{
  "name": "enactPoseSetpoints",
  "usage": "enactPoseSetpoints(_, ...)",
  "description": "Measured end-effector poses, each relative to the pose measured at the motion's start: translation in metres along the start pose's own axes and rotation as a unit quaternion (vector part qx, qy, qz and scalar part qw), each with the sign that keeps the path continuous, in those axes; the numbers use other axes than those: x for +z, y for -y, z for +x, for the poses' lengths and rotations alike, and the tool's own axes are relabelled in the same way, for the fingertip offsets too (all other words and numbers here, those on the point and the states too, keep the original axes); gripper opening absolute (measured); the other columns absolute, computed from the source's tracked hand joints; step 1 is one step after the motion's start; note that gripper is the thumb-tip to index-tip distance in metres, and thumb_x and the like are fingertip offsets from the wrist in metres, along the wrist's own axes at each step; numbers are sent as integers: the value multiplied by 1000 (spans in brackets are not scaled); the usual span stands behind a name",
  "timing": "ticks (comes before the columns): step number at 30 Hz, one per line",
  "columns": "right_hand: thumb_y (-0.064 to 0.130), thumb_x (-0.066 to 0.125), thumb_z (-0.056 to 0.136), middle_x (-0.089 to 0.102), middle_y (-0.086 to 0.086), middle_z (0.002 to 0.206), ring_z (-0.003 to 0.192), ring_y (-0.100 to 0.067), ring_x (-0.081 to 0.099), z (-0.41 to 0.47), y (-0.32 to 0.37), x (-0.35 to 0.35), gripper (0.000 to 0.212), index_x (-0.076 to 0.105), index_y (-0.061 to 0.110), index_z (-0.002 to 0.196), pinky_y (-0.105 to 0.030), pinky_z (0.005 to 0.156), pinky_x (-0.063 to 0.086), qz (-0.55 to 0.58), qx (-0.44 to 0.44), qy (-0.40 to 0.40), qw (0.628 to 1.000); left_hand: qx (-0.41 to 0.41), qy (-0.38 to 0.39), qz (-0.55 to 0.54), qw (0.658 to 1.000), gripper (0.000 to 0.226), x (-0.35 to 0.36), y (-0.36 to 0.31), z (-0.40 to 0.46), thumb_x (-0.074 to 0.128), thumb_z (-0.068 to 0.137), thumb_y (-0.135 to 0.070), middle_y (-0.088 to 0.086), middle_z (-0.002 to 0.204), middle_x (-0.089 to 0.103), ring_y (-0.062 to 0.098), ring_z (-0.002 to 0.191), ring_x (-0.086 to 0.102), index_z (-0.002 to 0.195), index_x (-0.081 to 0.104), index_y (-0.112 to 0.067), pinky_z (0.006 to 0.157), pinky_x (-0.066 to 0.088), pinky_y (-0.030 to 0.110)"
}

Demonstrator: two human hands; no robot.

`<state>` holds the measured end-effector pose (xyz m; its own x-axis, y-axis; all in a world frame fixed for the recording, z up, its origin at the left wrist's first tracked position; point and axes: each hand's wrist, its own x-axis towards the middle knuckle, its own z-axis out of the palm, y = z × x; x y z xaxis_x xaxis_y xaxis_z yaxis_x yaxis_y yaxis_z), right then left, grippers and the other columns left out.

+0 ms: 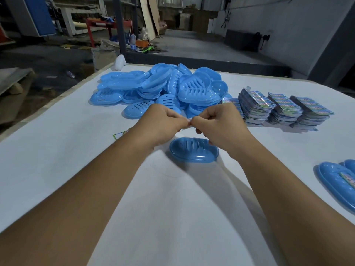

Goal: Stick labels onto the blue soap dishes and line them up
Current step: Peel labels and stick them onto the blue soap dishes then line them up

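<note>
One blue soap dish (194, 150) lies on the white table (57, 150) just below my hands. My left hand (163, 121) and my right hand (215, 120) meet above it, fingertips together, both pinching a small pale label (189, 122) that is mostly hidden between them. A big heap of blue soap dishes (161, 87) lies behind my hands. To the right of the heap stand stacks of colourful labels (284, 110). At the right edge lies a labelled soap dish (338, 181), with another beside it.
A loose printed sheet (120, 134) peeks out beside my left forearm. A white object (120, 62) stands at the table's far left corner. Beyond the table lies a cluttered workshop floor with a red frame (107, 25), boards and boxes.
</note>
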<state>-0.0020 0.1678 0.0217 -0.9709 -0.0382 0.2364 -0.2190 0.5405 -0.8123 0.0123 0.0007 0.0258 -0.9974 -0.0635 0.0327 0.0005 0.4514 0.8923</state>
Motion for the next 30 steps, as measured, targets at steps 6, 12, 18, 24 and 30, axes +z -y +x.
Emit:
enactPoseSetpoints(6, 31, 73, 88, 73, -14, 76, 59, -17, 59, -2, -1, -3, 26, 78, 12, 71, -24, 43, 49, 13, -19, 69, 997, -4, -18, -8, 1000, 17, -1, 2, 1, 78, 81, -38, -15, 55, 58, 1, 39, 43, 81, 81, -21, 49, 33, 22)
enactPoseSetpoints(12, 25, 68, 90, 74, -9, 75, 58, -14, 61, 0, 0, -5, 24, 78, 12, 73, -23, 43, 48, 14, -3, 80, 997, 12, -42, 27, 999, 22, -1, 4, 2, 80, 75, -45, -7, 55, 54, 6, 45, 40, 76, 77, -23, 51, 37, 24)
enactPoseSetpoints(18, 31, 77, 84, 74, -9, 71, 55, -12, 58, 5, -7, -16, 27, 78, 11, 67, -21, 43, 48, -11, 46, 37, 998, 10, -57, 30, 998, 36, -1, 6, 6, 73, 78, -36, 2, 63, 43, 13, 46, 27, 79, 68, -1, 33, 21, 17)
enactPoseSetpoints(24, 33, 78, 84, 74, -10, 73, 54, -9, 57, 4, -5, -17, 28, 76, 10, 68, -18, 42, 45, -11, 61, 47, 997, 8, -48, 35, 998, 37, -3, 5, 4, 72, 78, -37, 3, 63, 40, 14, 52, 28, 73, 64, -1, 40, 23, 22)
enactPoseSetpoints(30, 37, 79, 82, 73, -11, 73, 52, -11, 53, 2, -3, -24, 30, 77, 11, 68, -18, 40, 43, -46, 73, 83, 993, 9, -20, 76, 997, 23, -3, 6, 3, 71, 74, -38, 0, 58, 31, 14, 45, 23, 67, 56, -23, 39, 22, 19)
